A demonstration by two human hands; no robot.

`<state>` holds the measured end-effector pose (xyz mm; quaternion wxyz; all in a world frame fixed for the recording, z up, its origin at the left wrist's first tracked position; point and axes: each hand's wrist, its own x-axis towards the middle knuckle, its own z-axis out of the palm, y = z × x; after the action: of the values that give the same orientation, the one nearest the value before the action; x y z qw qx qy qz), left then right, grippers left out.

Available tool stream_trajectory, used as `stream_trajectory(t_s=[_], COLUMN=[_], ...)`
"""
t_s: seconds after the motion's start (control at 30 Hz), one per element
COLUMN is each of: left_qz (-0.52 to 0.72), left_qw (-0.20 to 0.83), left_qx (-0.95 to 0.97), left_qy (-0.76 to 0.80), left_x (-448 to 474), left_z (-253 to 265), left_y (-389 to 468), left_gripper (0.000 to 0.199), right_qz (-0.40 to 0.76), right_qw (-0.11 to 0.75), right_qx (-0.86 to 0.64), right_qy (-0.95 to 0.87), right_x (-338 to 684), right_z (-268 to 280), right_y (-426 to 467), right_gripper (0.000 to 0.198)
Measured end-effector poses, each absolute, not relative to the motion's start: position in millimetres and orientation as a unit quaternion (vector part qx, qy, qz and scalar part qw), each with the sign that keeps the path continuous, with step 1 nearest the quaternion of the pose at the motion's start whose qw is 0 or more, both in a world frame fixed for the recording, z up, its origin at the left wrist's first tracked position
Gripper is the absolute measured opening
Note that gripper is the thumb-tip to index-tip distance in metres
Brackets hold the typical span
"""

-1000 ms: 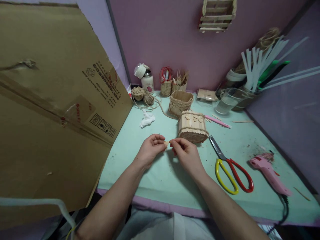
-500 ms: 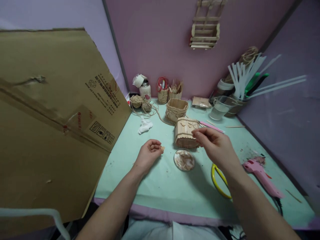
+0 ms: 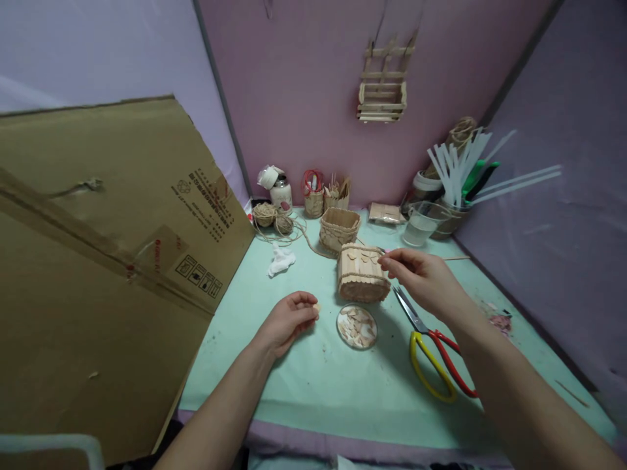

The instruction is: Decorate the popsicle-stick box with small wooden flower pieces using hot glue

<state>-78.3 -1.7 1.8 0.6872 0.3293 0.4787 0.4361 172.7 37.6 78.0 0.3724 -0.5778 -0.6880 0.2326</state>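
My left hand (image 3: pixel 289 323) rests low over the table, its thumb and fingers pinching a small thin wood chip (image 3: pixel 317 309). My right hand (image 3: pixel 421 277) has its thumb and fingertips pressed together at the right end of a wooden-stick basket (image 3: pixel 363 267) lying on its side; whatever they hold is too small to make out. Rope bands and small petal-like chips decorate this basket. Just in front of it, a round dish (image 3: pixel 356 326) contains many wood chips. Scissors (image 3: pixel 431 346) with red and yellow handles lie partly under my right forearm.
An upright wooden basket (image 3: pixel 339 228) stands behind, near twine balls (image 3: pixel 274 219) and a crumpled white tissue (image 3: pixel 281 260). A clear cup (image 3: pixel 421 225) and glue sticks (image 3: pixel 463 166) are at back right. A large cardboard sheet (image 3: pixel 108 281) borders the left side.
The view has tilted up, so the table things sit lower. My right hand has shifted slightly up from the basket. The scissor blades now show, while my forearm hides the pink glue gun.
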Motion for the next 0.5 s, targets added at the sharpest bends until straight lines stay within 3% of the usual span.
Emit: stream_trajectory(t_s=[0.2, 0.37, 0.5], left_qz=[0.409, 0.351, 0.332], left_qw=[0.446, 0.315, 0.284], left_qx=[0.571, 0.691, 0.716], left_qy=[0.555, 0.548, 0.544], left_x=[-72.5, -74.6, -77.0], left_z=[-9.6, -16.2, -18.8], left_y=[-1.3, 1.0, 1.1], left_gripper=[0.014, 0.018, 0.019], right_qz=[0.150, 0.013, -0.004], right_qw=[0.345, 0.177, 0.080], right_qx=[-0.585, -0.547, -0.505], right_qy=[-0.718, -0.818, -0.860], right_x=[195.1, 191.0, 167.6], right_z=[97.3, 113.2, 117.5], right_y=[94.1, 152.4, 194.5], right_gripper=[0.025, 0.023, 0.023])
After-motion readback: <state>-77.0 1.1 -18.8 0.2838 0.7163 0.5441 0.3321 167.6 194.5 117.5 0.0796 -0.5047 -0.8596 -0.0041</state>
